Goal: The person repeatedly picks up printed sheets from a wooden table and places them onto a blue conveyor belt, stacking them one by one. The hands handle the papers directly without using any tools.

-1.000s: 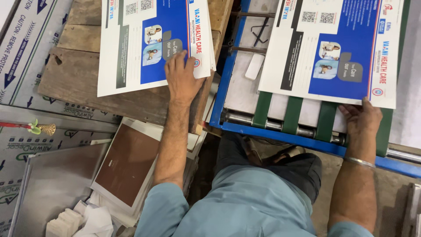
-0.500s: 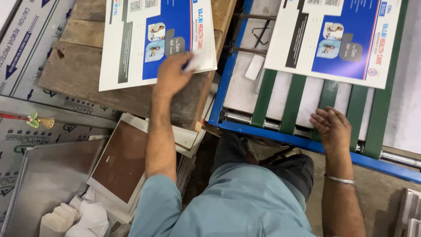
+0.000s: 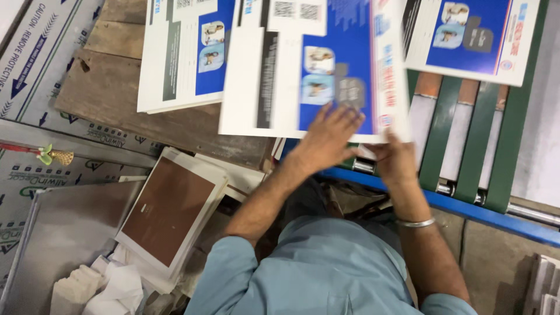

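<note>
A blue and white printed sheet (image 3: 309, 70) hangs in the air in front of me, blurred by motion. My left hand (image 3: 326, 137) lies flat on its lower middle, fingers spread. My right hand (image 3: 394, 157) grips its lower right edge from below. A stack of like sheets (image 3: 181, 52) rests on the wooden pallet (image 3: 111, 87) to the left. Another printed sheet (image 3: 472, 38) lies on the green conveyor belts (image 3: 466, 146) at the upper right.
The conveyor has a blue frame (image 3: 496, 219) and metal rollers. Brown-faced boards (image 3: 169, 213) lie stacked at lower left beside crumpled white paper (image 3: 99, 289). Grey protective sheeting with arrows (image 3: 35, 64) covers the far left. Grey blocks (image 3: 542, 286) sit at the lower right.
My right hand took a sheet off the conveyor and carried it left. My left hand left the pallet stack and came onto this sheet. A new sheet has arrived on the belts.
</note>
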